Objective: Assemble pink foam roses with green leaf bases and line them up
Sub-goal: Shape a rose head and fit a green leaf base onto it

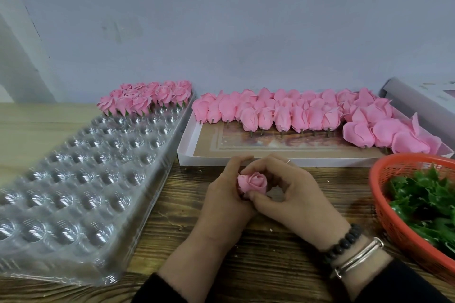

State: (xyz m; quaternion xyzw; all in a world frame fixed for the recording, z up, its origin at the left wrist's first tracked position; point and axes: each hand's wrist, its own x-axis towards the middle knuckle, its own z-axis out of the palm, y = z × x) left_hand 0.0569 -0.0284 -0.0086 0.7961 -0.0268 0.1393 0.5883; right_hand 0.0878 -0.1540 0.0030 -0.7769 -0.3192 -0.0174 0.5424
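Lower centre of the frame: I am watching both hands meeting over the wooden table (172, 204), working one pink foam rose (252, 182) between them.
Left hand (225, 200): it is cupping the rose from the left side, fingers curling round the bloom and gripping it.
Right hand (293, 190): its thumb is pressing against the lower front of the same rose while the fingers are arching over it from the right; I am reading this as a pinch on the bloom. A thin ring is showing on one finger.
Right wrist: a dark bead bracelet (343, 241) and a silver bangle (357, 257) are sitting above a dark sleeve.
Rose in hand: it is facing up toward the camera, petals opening; I cannot tell whether a leaf base is under it, since the fingers are covering its underside.
Left of the frame: a clear plastic tray (81, 179) with rows of round cups is lying on the table; finished roses (147, 97) with green showing beneath are filling its far rows.
Upper centre: a shallow white box (187, 152) is holding rows of bare rose heads (295, 113), lying on their sides with short stems pointing toward me.
Right edge: a red mesh basket (394, 214) is holding a heap of green leaf bases (423, 199).
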